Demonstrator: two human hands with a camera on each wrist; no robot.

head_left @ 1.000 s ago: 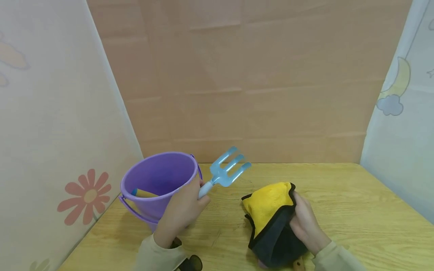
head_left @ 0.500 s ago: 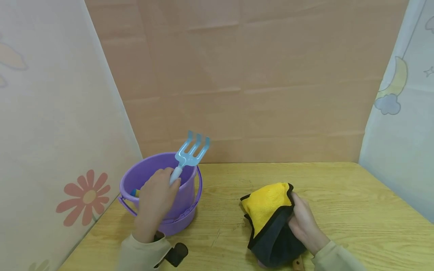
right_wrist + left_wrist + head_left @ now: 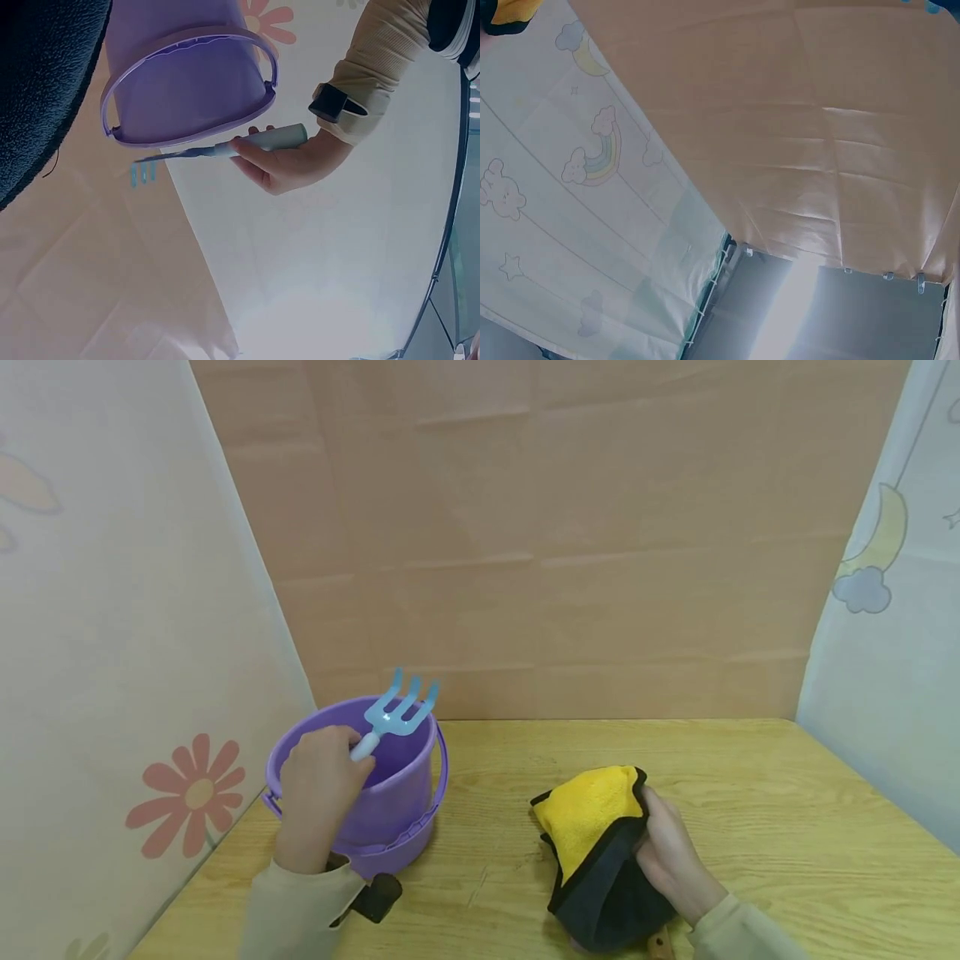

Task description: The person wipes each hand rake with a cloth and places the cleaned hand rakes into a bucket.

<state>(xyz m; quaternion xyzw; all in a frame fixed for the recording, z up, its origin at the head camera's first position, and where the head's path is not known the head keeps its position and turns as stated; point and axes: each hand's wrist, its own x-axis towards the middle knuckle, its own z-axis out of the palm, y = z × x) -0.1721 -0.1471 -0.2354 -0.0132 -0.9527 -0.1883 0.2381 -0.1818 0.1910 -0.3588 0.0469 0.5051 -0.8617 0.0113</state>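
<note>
Above the purple bucket (image 3: 401,806), my left hand (image 3: 318,789) grips a light blue hand fork (image 3: 392,720) by its handle, three tines pointing up and away. From the right wrist view, the hand fork (image 3: 195,151) lies level across the bucket's rim, held in the left hand (image 3: 289,165). On the right, my right hand (image 3: 673,856) holds a yellow and dark grey cloth (image 3: 588,814) with black edging, fingers partly hidden behind it. The cloth is bunched up close over the table. In the left wrist view only the tips of the tines show at the top right corner.
A wooden handle end (image 3: 660,943) pokes out beneath the cloth at the front. The bucket stands on the wood-grain table (image 3: 787,827), near the flower-printed left wall (image 3: 150,635). A brown paper backdrop (image 3: 525,543) closes off the rear.
My left hand has carried the hand fork leftward from the right of the bucket to over its opening, lowering it slightly at the end. The right hand and cloth have barely moved.
</note>
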